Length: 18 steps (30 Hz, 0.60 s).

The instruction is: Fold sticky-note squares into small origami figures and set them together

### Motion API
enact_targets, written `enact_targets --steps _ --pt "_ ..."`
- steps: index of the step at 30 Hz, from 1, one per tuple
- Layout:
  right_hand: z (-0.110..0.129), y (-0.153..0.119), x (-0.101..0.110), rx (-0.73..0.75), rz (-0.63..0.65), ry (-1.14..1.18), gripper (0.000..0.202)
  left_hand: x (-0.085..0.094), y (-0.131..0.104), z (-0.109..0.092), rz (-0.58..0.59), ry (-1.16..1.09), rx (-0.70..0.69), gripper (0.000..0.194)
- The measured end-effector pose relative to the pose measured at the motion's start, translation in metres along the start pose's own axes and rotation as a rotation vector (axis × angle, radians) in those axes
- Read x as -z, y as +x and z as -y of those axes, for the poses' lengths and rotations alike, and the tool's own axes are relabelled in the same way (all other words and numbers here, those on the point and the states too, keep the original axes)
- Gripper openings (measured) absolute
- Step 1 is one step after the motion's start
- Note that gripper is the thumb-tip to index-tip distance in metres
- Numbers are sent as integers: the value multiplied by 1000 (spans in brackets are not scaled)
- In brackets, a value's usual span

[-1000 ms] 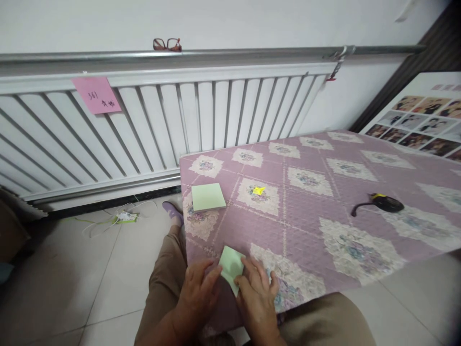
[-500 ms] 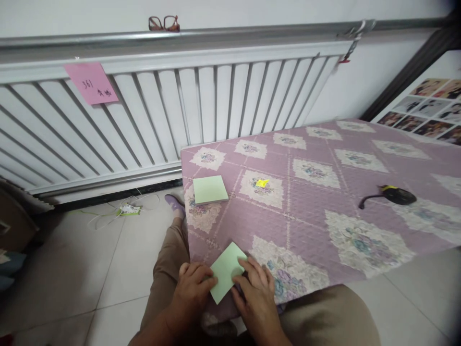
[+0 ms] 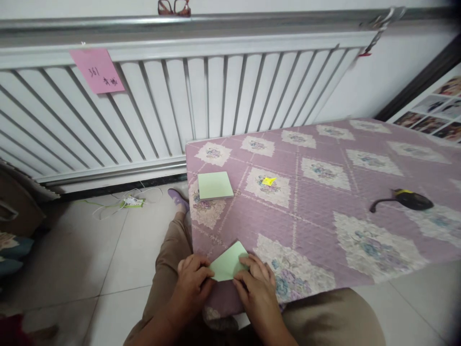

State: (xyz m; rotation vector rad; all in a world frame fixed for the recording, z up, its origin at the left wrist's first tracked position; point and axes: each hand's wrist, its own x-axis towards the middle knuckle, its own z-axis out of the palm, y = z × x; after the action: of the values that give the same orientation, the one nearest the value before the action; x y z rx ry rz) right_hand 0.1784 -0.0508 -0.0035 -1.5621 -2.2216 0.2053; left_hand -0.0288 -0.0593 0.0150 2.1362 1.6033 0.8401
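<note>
A pale green square of paper (image 3: 229, 263) lies at the near edge of the table, between my two hands. My left hand (image 3: 194, 280) pinches its left corner with thumb and fingers. On the other side, my right hand (image 3: 256, 281) grips the paper near its right corner, fingertips pressed on its top. The edge facing me runs straight between the two thumbs, with the near corner folded out of sight. Farther back on the tablecloth sits a pad of the same green paper (image 3: 215, 185). A small folded yellow paper piece (image 3: 269, 181) rests to the right of that pad.
A purple floral cloth (image 3: 252, 216) covers the table. Toward the right lies a black object with a curved tail (image 3: 414, 199). Behind stands a white radiator (image 3: 212, 96) with a pink note (image 3: 97, 71). Glasses (image 3: 175, 7) rest on the pipe above; a power strip (image 3: 132, 202) lies on the floor.
The green paper's near corner, pointing toward me before, is now folded away, leaving a straight near edge. Both hands stay at its sides. The camera view has shifted slightly.
</note>
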Motion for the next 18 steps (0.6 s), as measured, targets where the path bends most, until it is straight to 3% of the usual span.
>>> enact_targets --steps 8,18 --pt "2 4 -1 -23 -5 -24 14 0 6 0 23 93 93 12" --pt "9 9 -3 -71 -49 -44 20 9 25 -5 163 198 211 17"
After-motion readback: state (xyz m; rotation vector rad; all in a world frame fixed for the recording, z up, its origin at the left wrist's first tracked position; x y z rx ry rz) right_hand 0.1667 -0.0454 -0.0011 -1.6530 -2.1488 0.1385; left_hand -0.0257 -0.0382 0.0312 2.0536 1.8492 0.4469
